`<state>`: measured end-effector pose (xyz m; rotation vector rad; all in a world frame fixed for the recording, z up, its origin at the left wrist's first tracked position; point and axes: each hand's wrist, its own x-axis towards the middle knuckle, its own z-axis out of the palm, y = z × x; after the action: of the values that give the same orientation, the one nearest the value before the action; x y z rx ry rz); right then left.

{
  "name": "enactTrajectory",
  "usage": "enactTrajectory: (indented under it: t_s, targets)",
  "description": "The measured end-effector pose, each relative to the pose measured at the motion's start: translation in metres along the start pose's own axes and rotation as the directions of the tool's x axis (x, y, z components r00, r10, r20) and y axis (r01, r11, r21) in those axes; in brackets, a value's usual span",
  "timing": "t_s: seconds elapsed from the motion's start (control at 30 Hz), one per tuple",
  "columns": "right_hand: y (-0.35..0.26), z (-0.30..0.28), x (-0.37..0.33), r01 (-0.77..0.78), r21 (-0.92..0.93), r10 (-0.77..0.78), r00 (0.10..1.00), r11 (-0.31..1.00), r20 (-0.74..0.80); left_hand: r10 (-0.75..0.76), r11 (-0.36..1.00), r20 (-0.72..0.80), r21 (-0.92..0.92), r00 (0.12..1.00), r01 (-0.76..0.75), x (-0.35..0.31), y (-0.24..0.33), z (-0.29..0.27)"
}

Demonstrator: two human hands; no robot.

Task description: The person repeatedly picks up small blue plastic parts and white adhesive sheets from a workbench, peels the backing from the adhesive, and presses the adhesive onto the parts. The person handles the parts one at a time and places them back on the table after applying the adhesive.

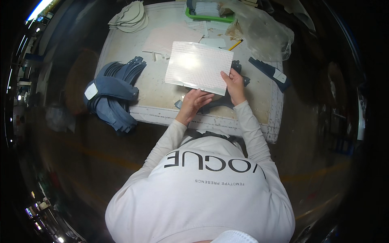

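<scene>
A glossy white sheet of small labels (196, 65), printed in fine reddish rows, is raised above the worktable. My right hand (235, 86) grips its right edge, thumb on top and fingers partly hidden behind. Along the sheet's near edge, my left hand (193, 103) has its fingers partly bent and touching the border; some of the grip is hard to make out. Beneath the sheet and both hands lie dark blue fabric pieces (214, 104), mostly covered. On the table's left edge rests a fanned stack of blue cut fabric pieces (117, 87) with a white tag on it.
Pale cut pieces (131, 18) lie at the far left of the table (154, 113). Pink printed sheets (166, 38) and a yellow pencil (236, 44) are beyond my hands. A green bin (210, 18), a clear plastic bag (267, 34) and a tagged blue piece (265, 73) occupy the right side.
</scene>
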<state>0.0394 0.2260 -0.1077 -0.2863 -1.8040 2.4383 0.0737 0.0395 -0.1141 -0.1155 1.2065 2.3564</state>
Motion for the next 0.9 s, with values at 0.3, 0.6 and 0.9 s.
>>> enactTrajectory:
  t_s: [0.3, 0.6, 0.9]
  targets:
    - [0.017, 0.003, -0.025, 0.529, -0.691, -0.483, 0.827, 0.492, 0.289, -0.140, 0.986, -0.195, 0.066, 0.971, 0.155, 0.029, -0.016, -0.014]
    - [0.030, 0.004, -0.034, 0.452, -0.722, -0.424, 0.874, 0.524, 0.239, -0.032, 0.973, -0.204, 0.219, 0.978, 0.078, 0.032, -0.024, -0.009]
    - [0.029, 0.009, -0.039, 0.505, -0.734, -0.509, 0.823, 0.453, 0.252, -0.028, 0.984, -0.252, 0.163, 0.967, 0.072, 0.030, -0.025, -0.007]
